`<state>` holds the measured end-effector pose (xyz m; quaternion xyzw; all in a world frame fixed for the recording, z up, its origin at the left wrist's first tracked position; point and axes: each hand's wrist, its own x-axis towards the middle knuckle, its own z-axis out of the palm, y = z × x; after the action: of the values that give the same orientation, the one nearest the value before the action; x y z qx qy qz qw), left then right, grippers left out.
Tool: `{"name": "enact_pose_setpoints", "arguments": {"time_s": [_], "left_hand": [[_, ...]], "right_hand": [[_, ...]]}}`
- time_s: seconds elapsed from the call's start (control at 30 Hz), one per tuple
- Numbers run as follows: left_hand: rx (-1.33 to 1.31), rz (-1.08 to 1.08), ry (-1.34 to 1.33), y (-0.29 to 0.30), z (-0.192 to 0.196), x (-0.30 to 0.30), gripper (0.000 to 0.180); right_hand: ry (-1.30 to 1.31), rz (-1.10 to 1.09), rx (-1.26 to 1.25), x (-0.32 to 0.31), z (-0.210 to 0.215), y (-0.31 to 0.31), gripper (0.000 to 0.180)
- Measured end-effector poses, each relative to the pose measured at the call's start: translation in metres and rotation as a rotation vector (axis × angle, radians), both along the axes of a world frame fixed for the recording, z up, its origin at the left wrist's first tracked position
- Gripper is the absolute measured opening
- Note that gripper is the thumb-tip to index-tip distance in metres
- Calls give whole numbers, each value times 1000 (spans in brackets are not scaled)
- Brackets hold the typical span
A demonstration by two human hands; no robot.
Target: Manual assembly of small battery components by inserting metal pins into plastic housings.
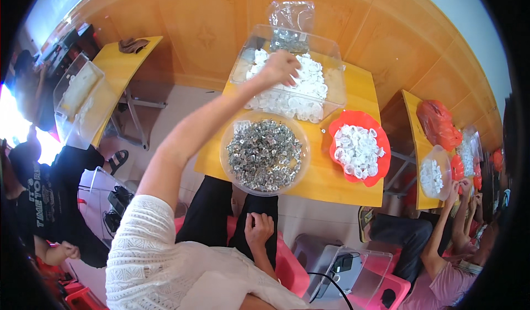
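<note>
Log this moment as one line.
left hand: over white pieces, clear bin | right hand: on dark trousers | silvery pieces: round tub

The clear box can be entered from above, but its upright sides bar a low reach, and the left hand takes up the room over its middle. The left forearm slants across the table's left side, blocking a pass there. Behind the box, a clear bag and the wooden wall close off the back. Bare table runs along the box's right side and between the round bowl and red tray. Box and bowl sit close together. The table's front edge stands between the right hand and the bowl.
</note>
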<state>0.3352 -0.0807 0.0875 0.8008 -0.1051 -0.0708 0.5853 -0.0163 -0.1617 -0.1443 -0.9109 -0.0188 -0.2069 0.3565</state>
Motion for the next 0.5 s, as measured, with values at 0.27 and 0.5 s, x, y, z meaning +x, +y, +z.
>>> {"name": "enact_pose_setpoints", "arguments": {"time_s": [0.27, 0.5], "left_hand": [[856, 29, -152, 49, -47, 107, 21], [1102, -113, -201, 18, -76, 126, 39]], "right_hand": [[45, 28, -1, 4, -1, 2, 10], [64, 14, -45, 8, -5, 1, 10]]}}
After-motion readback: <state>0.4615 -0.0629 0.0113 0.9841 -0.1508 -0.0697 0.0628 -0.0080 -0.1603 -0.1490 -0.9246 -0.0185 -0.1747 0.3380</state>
